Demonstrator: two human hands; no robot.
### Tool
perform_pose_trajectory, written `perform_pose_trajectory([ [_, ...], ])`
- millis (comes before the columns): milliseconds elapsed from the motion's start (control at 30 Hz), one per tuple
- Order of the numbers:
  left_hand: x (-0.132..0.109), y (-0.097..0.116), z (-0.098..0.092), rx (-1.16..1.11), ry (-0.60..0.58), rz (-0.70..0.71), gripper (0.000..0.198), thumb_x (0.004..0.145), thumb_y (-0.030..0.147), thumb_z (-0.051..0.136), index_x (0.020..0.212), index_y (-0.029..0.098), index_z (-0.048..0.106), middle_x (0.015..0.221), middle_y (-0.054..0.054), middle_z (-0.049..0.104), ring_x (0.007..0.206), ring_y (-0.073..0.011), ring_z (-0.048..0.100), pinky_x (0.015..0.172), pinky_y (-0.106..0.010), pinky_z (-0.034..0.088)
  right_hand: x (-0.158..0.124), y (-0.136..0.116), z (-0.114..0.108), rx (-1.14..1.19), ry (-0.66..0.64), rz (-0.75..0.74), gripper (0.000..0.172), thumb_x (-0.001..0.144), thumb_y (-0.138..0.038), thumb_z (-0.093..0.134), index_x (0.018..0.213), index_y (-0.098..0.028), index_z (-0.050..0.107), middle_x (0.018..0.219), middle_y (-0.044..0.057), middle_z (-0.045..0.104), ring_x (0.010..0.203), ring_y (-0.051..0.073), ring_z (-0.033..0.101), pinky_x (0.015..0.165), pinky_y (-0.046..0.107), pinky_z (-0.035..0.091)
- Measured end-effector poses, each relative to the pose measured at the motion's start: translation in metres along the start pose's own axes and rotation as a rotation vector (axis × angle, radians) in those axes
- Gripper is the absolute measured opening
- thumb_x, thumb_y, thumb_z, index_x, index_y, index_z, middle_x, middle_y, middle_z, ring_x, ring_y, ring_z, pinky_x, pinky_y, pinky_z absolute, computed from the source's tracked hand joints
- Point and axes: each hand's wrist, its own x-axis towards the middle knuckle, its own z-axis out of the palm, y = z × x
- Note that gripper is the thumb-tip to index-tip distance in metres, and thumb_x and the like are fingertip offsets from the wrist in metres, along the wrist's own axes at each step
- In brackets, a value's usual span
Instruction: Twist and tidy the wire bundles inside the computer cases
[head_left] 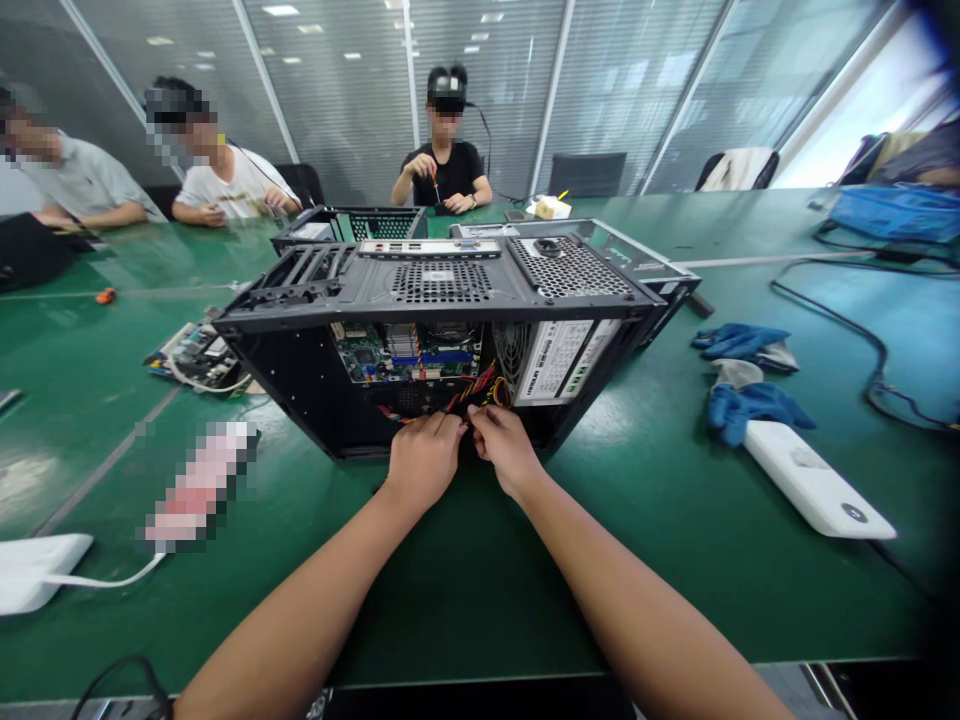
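Observation:
A black computer case (pixel 300 390) lies on the green table with its open side facing me. Inside it are a motherboard (pixel 367 355) and, at the right, a power supply (pixel 559 360) with a white label. Bundled red, yellow and black cables (pixel 480 380) run below the board. My left hand (pixel 426 455) is closed at the case's lower opening, fingers bent around the cables. Close beside it, my right hand (pixel 504 445) pinches at the same cables with thumb and forefinger. The exact spot they grip is partly hidden by the fingers.
Loose electronic parts (pixel 199 355) lie to the left, near a blurred-out phone (pixel 202 485) on a white cable. At right are blue-grey gloves (pixel 750 400), a white power bank (pixel 817 480) and a black cable (pixel 862 310). Another case stands behind; a person across holds a screwdriver (pixel 435 185).

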Motion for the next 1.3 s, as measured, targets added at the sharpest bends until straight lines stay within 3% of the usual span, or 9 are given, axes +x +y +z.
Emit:
perform_pose_trajectory([
  [433, -0.0029, -0.0012, 0.0020, -0.018, 0.047, 0.024, 0.015, 0.090, 0.030, 0.054, 0.084, 0.019, 0.061, 0.078, -0.004, 0.063, 0.073, -0.0187, 0.058, 0.064, -0.029, 0.042, 0.0000, 0.0017, 0.0000, -0.003, 0.006, 0.010, 0.037, 0.069, -0.041, 0.071, 0.059, -0.020, 0.042, 0.044, -0.009, 0.036, 0.039, 0.005, 0.030, 0.039, 0.021, 0.019],
  [900, 0.0005, 0.0009, 0.0002, 0.019, 0.049, 0.037, 0.024, 0.096, 0.027, 0.044, 0.079, 0.019, 0.061, 0.075, -0.004, 0.064, 0.071, -0.0190, 0.058, 0.064, -0.030, 0.039, -0.0008, 0.0025, 0.0001, -0.022, -0.006, -0.017, 0.040, 0.070, -0.045, 0.069, 0.059, -0.020, 0.041, 0.045, -0.008, 0.036, 0.040, 0.006, 0.031, 0.039, 0.021, 0.021],
  [1300, -0.0021, -0.0012, 0.0029, 0.011, 0.057, 0.041, 0.020, 0.093, 0.029, 0.050, 0.078, 0.019, 0.060, 0.074, -0.004, 0.062, 0.073, -0.0195, 0.057, 0.065, -0.031, 0.039, 0.0003, 0.0023, 0.0007, 0.007, 0.035, 0.008, 0.035, 0.069, -0.041, 0.070, 0.060, -0.019, 0.043, 0.045, -0.008, 0.038, 0.040, 0.005, 0.032, 0.039, 0.020, 0.021],
])
